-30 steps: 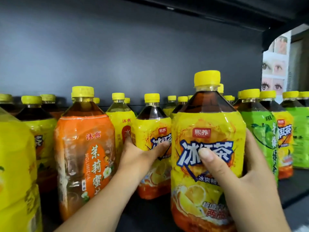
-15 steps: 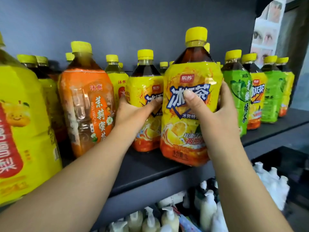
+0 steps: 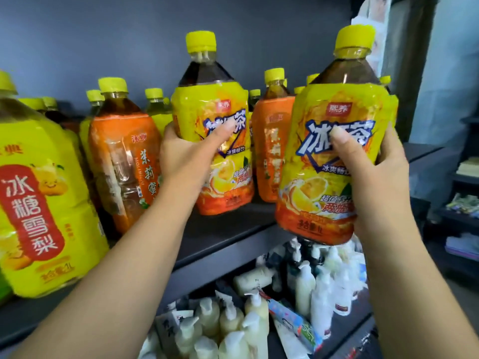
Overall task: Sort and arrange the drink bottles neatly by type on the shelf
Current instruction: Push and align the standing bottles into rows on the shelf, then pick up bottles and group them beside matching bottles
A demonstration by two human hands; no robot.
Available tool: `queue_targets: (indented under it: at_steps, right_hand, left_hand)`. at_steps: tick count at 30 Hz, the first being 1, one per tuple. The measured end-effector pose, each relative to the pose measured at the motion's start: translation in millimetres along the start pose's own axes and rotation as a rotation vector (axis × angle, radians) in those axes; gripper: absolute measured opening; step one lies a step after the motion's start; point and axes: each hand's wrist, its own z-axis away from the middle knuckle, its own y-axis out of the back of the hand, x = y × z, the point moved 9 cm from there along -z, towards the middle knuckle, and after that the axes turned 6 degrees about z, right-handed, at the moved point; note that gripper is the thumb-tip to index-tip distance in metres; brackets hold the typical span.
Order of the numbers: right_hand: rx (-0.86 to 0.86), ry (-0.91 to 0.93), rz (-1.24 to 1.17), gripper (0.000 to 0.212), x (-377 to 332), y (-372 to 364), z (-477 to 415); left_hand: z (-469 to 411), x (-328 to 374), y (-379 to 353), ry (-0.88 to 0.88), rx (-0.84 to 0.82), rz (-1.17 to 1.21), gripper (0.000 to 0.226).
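Your left hand wraps tight around one iced-tea bottle, raised over the shelf. Your right hand clamps a second iced-tea bottle, tilted, out past the shelf edge. Orange-label jasmine tea bottle stands beside your left wrist.

A matte dark grey back panel rises behind a dark grey shelf board. Below its front edge sits a lower tier crowded with pale pump bottles. To the right stands a light blue-grey wall, with a dark side rack holding stacked papers. Light is soft and even.
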Motion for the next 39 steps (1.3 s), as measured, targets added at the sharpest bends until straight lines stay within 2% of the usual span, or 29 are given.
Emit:
queue_targets:
  at_steps: [2,4,10,14,17,21,23,31,33,36,39]
  right_hand:
    - [0.013,0.003,0.021,0.076,-6,21,0]
    - [0.017,0.014,0.023,0.070,-12,46,-2]
    - [0.007,0.058,0.078,0.042,-32,153,-11]
    - [0.002,0.044,0.178,0.049,-34,241,-22]
    - [0.010,0.019,0.226,0.046,-28,301,-28]
    - [0.049,-0.019,0.267,0.048,-15,364,-42]
    - [0.072,-0.041,0.266,0.052,-5,388,-50]
    - [0.144,-0.056,0.263,0.058,49,455,-114]
    - [0.141,-0.050,0.264,0.057,65,465,-138]
    - [0.121,-0.053,0.289,0.054,86,475,-186]
    - [0.088,-0.028,0.308,0.041,101,477,-235]
  left_hand:
    - [18,12,-14,0.015,-0.090,0.091,0.056]
    - [46,23,-40,0.037,-0.194,0.163,0.040]
    - [123,11,-134,0.158,-0.274,0.324,0.042]
    - [172,-9,-216,0.266,-0.305,0.435,0.045]
    - [210,-23,-275,0.360,-0.333,0.513,0.041]
    - [240,-39,-343,0.431,-0.414,0.467,0.038]
    - [244,-48,-368,0.456,-0.438,0.441,0.034]
    - [236,-96,-467,0.509,-0.470,0.436,0.070]
    - [225,-109,-493,0.500,-0.475,0.453,0.065]
    - [199,-123,-538,0.467,-0.482,0.484,0.046]
    - [168,-127,-577,0.407,-0.476,0.506,0.036]
